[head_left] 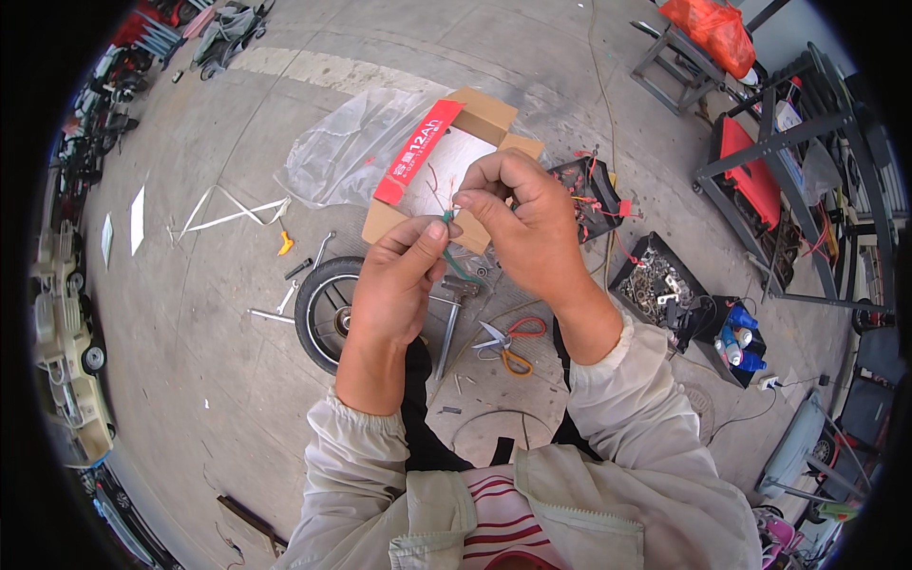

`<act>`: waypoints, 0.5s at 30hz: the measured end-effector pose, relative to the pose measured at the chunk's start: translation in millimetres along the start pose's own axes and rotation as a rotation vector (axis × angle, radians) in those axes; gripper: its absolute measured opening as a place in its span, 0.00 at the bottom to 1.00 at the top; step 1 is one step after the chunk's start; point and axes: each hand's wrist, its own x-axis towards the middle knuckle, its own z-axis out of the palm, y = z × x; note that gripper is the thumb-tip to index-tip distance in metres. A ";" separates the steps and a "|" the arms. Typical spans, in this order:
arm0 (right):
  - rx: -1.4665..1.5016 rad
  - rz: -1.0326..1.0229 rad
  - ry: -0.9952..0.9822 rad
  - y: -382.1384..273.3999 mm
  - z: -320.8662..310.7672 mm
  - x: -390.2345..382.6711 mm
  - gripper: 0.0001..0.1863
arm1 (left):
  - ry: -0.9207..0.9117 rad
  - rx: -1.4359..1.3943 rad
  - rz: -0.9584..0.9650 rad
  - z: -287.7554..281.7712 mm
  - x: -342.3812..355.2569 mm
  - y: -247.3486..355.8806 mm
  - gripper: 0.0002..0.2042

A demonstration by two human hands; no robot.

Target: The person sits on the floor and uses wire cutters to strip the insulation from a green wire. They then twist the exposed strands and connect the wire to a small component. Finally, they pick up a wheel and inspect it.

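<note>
Between the thumb and fingers of my left hand [404, 275] is a green cable [453, 258], its tail hanging below the grip. Thin reddish wires [433, 180] fan out from its upper end. My right hand [532, 223] is closed in a pinch at the same end, apparently on one of the thin wires; its fingertips nearly meet those of the left. Behind both hands lies an open cardboard box [486, 112] with a red printed flap and white lining, partly hidden by them.
A small tyred wheel [306, 318], hammer [458, 288] and scissors [514, 362] lie on the floor close by. Wrenches [287, 298] are left of the wheel. To the right stand a black tray of metal parts [655, 285], a box of blue bottles [743, 340] and a metal rack [760, 152].
</note>
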 end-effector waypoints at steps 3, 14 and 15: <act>-0.219 -0.162 0.108 12.9 1.8 -1.5 0.05 | -0.009 0.034 -0.030 4.9 0.4 -1.2 0.10; -0.233 -0.089 0.684 29.1 -73.4 36.3 0.05 | -0.034 -0.084 -0.097 0.3 -10.1 -11.3 0.08; -0.229 -0.116 0.589 31.1 -76.2 36.9 0.04 | -0.054 -0.146 -0.025 -8.1 -5.2 -7.1 0.08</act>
